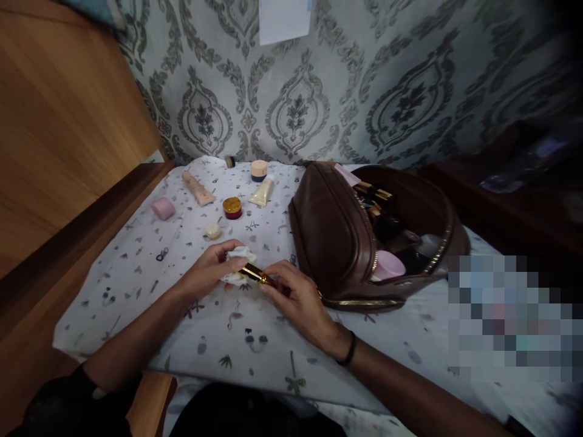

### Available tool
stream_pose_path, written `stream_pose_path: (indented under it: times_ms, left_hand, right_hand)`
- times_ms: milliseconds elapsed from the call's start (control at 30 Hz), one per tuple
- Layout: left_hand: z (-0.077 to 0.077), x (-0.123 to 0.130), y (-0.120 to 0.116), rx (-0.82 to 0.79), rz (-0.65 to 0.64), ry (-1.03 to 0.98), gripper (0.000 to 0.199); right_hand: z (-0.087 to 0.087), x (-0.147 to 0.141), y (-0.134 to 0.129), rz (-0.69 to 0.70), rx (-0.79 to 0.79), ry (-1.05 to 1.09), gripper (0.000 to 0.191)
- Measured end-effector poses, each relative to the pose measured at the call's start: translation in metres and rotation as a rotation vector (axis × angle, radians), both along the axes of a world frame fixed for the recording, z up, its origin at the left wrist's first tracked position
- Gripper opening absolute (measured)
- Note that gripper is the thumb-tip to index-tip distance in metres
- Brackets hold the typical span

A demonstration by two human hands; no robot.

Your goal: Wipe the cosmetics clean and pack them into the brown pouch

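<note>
Both hands [212, 267] [298, 297] (left with tissue [243, 252]) grip a gold tube [252, 272] near jars [232, 209] and bag [325, 237].

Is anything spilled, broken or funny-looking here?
Nothing looks spilled or broken on the patterned cloth. The white wipe in the left hand is crumpled, and the brown bag gapes open, but neither seems wrong. The odd bit is the blocky, pixelated patch at the picture's right, which hides whatever is there.
</note>
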State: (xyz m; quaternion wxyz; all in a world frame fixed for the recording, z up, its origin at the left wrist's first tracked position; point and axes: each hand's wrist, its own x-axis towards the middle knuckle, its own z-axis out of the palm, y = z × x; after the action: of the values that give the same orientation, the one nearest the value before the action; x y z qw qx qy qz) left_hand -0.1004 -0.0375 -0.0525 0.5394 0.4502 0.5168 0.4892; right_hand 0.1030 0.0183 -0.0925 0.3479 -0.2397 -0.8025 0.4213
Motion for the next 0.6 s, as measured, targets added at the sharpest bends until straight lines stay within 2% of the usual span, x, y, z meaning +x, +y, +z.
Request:
stream_pose_path:
  times_ms: [100, 233, 333, 467, 533, 600]
  left_hand:
    - [0.003, 0.002, -0.003, 0.029, -0.007, 0.114, 0.041]
    - [0.007, 0.006, -0.007, 0.092, -0.021, 0.261, 0.037]
    - [0.008, 0.01, -0.007, 0.119, 0.017, 0.305, 0.039]
    - [0.005, 0.017, -0.006, 0.069, 0.12, 0.337, 0.042]
    - [0.002, 0.021, -0.006, 0.043, 0.099, 0.326, 0.042]
    - [0.002, 0.028, -0.007, 0.032, 0.018, 0.281, 0.043]
  right_hand:
    - [0.0, -0.001, -0.002, -0.002, 0.035, -0.034, 0.009]
    - [0.002, -0.001, -0.006, 0.02, -0.013, -0.123, 0.027]
    - [0.007, 0.001, -0.009, 0.021, -0.027, -0.158, 0.028]
    - [0.015, 0.004, -0.015, 0.024, -0.09, 0.019, 0.023]
    - [0.02, 0.006, -0.017, 0.021, -0.044, 0.159, 0.023]
    - [0.028, 0.011, -0.02, 0.016, 0.039, 0.258, 0.022]
